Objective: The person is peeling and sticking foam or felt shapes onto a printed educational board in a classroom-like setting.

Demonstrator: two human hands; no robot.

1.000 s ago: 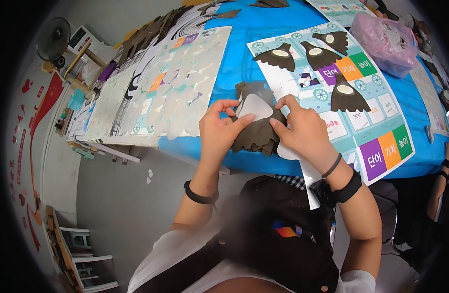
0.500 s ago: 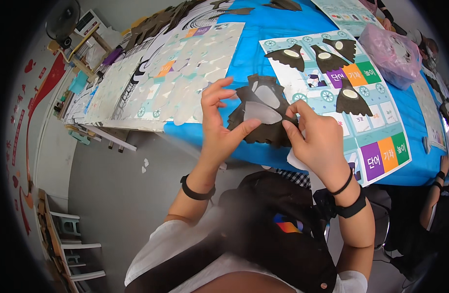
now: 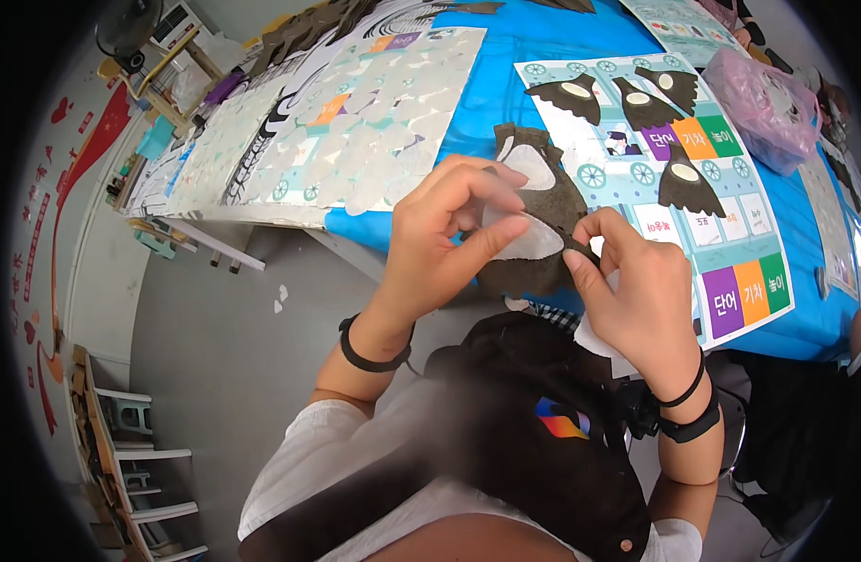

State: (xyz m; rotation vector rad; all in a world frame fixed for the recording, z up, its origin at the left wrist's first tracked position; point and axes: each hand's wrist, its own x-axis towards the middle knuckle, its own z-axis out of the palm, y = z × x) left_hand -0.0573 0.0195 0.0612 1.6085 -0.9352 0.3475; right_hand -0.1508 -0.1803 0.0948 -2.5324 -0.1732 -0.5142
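My right hand (image 3: pixel 636 286) pinches the narrow strap-like end of a dark brown, fabric-like cutout with a white oval patch (image 3: pixel 533 241) on it. My left hand (image 3: pixel 449 234) is curled beside that patch, thumb over its upper edge; thumb and index fingertips stand apart. Behind them is another dark cutout (image 3: pixel 563 201) with a wavy edge and its own pale patch (image 3: pixel 529 167); the pieces overlap, and where one ends I cannot tell. A white scrap (image 3: pixel 594 339) shows below my right hand, partly hidden by it.
Several dark cutouts with white ovals (image 3: pixel 690 184) lie on a printed sheet (image 3: pixel 669 253) over the blue tablecloth (image 3: pixel 486 94). Left is a sheet covered with pale pieces (image 3: pixel 365 140). A pink plastic bag (image 3: pixel 763 108) sits at right. White scraps (image 3: pixel 279 298) lie on the floor.
My left hand has shifted right and its fingers have curled in over the patch. The right hand keeps its pinch and has moved slightly right and down. The view has shifted a little.
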